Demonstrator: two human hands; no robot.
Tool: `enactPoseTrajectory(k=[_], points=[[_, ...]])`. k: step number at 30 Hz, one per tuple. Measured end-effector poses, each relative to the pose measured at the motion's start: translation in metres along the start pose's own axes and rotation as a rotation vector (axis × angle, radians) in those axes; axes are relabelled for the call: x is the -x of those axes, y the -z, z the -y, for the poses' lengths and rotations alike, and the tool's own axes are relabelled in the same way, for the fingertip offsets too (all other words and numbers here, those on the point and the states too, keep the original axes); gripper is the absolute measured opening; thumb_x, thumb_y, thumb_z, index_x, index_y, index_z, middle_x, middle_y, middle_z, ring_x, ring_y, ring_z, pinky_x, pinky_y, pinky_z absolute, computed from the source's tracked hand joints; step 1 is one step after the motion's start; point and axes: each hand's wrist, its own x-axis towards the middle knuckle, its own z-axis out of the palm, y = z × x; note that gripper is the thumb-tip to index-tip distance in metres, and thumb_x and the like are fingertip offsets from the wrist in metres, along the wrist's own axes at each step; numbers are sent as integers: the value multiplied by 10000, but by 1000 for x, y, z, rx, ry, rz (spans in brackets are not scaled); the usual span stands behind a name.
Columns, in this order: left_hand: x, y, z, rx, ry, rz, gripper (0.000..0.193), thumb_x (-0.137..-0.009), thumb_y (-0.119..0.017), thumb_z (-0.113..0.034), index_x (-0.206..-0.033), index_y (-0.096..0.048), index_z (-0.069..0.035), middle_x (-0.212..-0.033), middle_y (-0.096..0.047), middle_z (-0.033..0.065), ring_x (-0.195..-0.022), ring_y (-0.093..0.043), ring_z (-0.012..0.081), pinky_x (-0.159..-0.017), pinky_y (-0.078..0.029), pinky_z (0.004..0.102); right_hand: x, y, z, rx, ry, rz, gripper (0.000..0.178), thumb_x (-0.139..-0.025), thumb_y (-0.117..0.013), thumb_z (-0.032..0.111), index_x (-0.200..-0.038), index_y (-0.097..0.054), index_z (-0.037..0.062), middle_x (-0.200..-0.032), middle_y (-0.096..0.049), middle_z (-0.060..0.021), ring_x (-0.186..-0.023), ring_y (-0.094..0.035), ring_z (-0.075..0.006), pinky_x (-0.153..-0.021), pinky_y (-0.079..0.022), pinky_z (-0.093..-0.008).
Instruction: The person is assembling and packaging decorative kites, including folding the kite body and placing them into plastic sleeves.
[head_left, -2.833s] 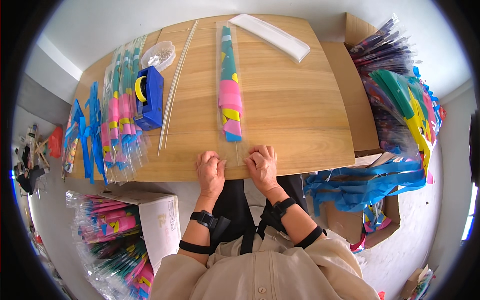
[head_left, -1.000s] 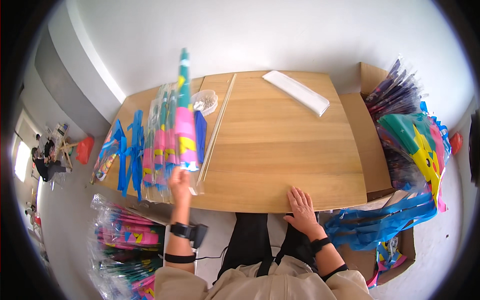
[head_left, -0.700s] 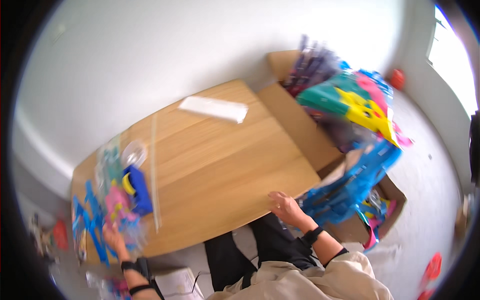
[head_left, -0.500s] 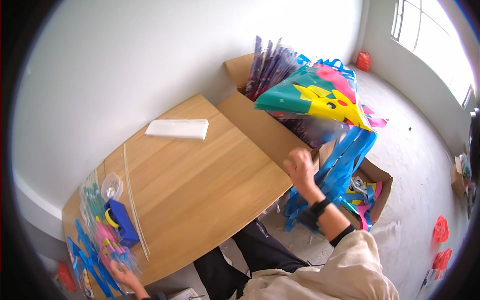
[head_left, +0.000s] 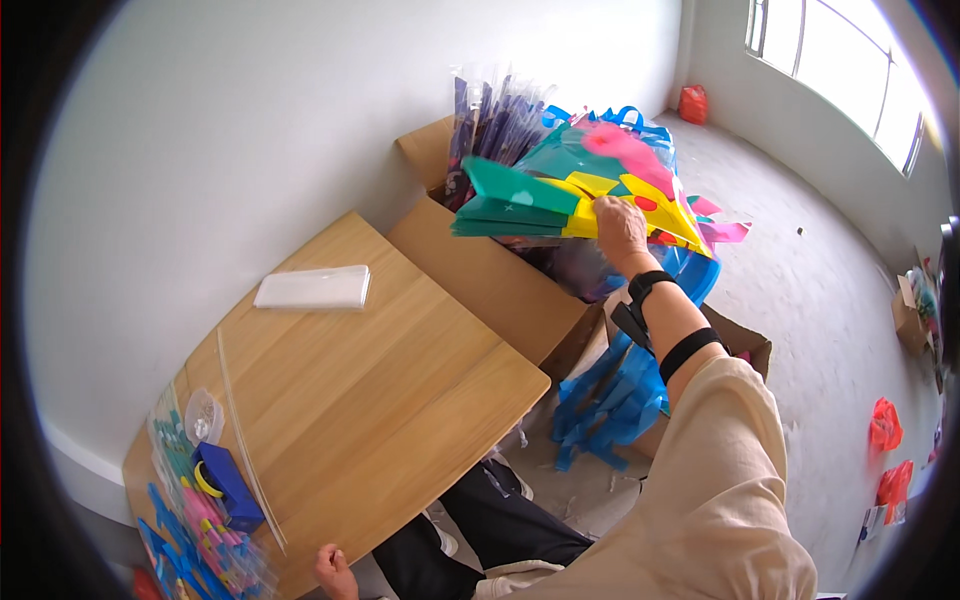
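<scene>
My right hand (head_left: 622, 232) reaches out over the boxes, its fingers closed on the edge of a kite (head_left: 585, 215). It is a thin green, yellow and pink sheet with a cartoon figure, on top of a stack of similar ones. The grip bends the sheet up at its left side. Blue ribbon tails (head_left: 615, 400) hang down from the stack under my forearm. My left hand (head_left: 335, 572) is at the near edge of the wooden table (head_left: 400, 350), fingers curled, with nothing visible in it.
An open cardboard box (head_left: 490, 275) holds dark wrapped bundles (head_left: 490, 120). On the table are a white folded plastic pack (head_left: 312, 288), thin rods (head_left: 245, 430), a blue tape dispenser (head_left: 230, 490), a clear bowl (head_left: 204, 416) and bagged colourful parts (head_left: 205, 530). Red bags (head_left: 885, 425) lie on the floor.
My right hand has moved forward onto the kite stack and taken hold of the top sheet's edge, bending it. My left hand has left the bagged parts and shifted right along the table edge.
</scene>
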Motion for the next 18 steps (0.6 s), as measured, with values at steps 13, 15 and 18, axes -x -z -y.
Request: enactPoseTrajectory(k=[13, 15, 18], points=[[-41, 30, -177, -178, -831, -422, 271, -882, -542, 12, -1145, -590, 56, -1205, -580, 205, -1148, -549, 362, -954, -450, 491, 109, 150, 193, -141, 818, -472, 161, -712, -614, 175, -834, -593, 72, -792, -485, -42, -771, -519, -189, -588, -427, -319], [-49, 32, -212, -276, -939, -431, 275, -881, -563, -2, -1148, -601, 53, -1217, -591, 173, -1178, -540, 344, -991, -437, 494, 145, 158, 227, -429, 928, -281, 142, -715, -609, 192, -788, -568, 78, -770, -476, -27, -750, -506, -177, -600, -423, -305], [-59, 31, -224, -357, -1030, -364, 246, -849, -614, -36, -1085, -640, 27, -1133, -633, 111, -1127, -564, 314, -945, -455, 472, 179, 157, 254, -650, 976, -174, 148, -740, -601, 202, -800, -561, 73, -776, -497, -31, -742, -521, -174, -623, -417, -294]])
